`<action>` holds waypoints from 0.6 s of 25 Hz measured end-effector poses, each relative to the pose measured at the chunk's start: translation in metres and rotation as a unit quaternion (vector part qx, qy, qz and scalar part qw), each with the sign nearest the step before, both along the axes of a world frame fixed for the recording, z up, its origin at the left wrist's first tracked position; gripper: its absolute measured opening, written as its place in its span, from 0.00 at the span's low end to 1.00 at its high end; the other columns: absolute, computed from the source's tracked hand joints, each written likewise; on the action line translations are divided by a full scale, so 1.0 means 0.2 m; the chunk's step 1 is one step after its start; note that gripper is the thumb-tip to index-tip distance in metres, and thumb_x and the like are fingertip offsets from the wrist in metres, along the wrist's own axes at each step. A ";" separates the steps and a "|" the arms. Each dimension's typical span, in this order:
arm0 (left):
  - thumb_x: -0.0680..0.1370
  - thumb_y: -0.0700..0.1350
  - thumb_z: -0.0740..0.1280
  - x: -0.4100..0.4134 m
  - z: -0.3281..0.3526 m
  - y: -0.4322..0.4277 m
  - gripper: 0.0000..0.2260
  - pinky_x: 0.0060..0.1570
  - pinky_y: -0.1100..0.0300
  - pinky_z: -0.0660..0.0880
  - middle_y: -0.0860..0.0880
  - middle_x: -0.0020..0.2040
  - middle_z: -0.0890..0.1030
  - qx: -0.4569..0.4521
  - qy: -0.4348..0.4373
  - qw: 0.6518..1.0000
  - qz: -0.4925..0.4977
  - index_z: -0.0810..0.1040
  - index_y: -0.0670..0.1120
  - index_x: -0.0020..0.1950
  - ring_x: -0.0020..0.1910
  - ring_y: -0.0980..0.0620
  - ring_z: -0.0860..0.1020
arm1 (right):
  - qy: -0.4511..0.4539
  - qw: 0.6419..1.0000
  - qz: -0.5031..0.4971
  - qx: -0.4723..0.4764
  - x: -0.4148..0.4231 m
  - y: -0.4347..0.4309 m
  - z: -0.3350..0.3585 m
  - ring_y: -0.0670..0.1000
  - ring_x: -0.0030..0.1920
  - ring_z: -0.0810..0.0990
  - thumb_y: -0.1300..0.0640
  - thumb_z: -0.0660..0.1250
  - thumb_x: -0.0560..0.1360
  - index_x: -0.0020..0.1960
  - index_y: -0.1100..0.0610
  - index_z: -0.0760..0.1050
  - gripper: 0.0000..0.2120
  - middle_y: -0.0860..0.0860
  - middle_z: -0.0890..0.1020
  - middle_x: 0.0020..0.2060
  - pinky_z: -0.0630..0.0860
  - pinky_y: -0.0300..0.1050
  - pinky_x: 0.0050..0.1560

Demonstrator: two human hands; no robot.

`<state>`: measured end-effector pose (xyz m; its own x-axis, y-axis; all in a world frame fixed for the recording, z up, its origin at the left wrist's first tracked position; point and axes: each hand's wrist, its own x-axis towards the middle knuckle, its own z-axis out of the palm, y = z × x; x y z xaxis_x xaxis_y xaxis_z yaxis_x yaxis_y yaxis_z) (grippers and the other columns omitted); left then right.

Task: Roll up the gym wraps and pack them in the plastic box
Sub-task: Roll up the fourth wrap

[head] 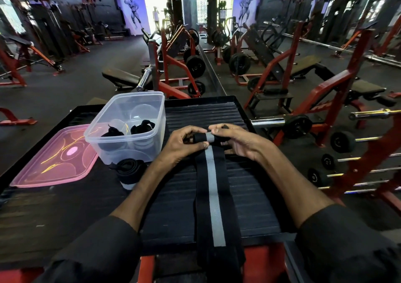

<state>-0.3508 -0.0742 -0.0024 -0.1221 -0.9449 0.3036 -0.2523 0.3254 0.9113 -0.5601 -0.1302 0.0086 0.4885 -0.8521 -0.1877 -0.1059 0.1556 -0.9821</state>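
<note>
Head view: the worktop [256, 187] is a dark ribbed surface with a raised rim along its far and side edges. The gym wrap [213, 196], black with a grey stripe down its middle, lies flat along the centre and runs toward the person, its loose end hanging over the near edge. Its far end is wound into a small roll held between both hands. The left hand [184, 141] curls round the left end of the roll, thumb pressed on top by the stripe. The right hand [236, 141] pinches the right end, fingertips over the top. Both forearms lie over the worktop on either side of the flat strip.

The plastic box [102, 152], clear and open, stands just left of the left hand, its far wall close to the worktop's far edge. Two rolled black wraps [111, 132] sit on its bottom, with open space above and beside them. A third rolled wrap [130, 172] stands on the worktop touching the box's near wall, just beside the left forearm. The pink lid [54, 159] lies flat left of the box, near the left edge.

Bare ribbed surface shows right of the strip up to the right rim. Beyond that rim a barbell end [268, 122] points toward the worktop.
</note>
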 end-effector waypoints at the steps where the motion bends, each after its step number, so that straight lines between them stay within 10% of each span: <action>1: 0.71 0.33 0.77 0.00 0.00 0.01 0.15 0.49 0.70 0.76 0.52 0.49 0.84 0.003 0.005 1.000 0.004 0.82 0.43 0.56 0.47 0.64 0.82 | 0.018 1.000 0.018 0.003 0.00 0.01 -0.01 0.54 0.61 0.77 0.48 0.74 0.74 0.63 0.51 0.80 0.19 0.49 0.84 0.57 0.69 0.59 0.70; 15: 0.76 0.36 0.73 -0.02 -0.03 0.13 0.15 0.45 0.61 0.81 0.43 0.49 0.80 0.087 0.043 0.995 -0.019 0.79 0.43 0.62 0.47 0.53 0.79 | -0.030 0.987 -0.046 -0.151 -0.03 0.24 -0.01 0.47 0.46 0.80 0.73 0.73 0.70 0.55 0.56 0.80 0.18 0.52 0.82 0.46 0.79 0.37 0.45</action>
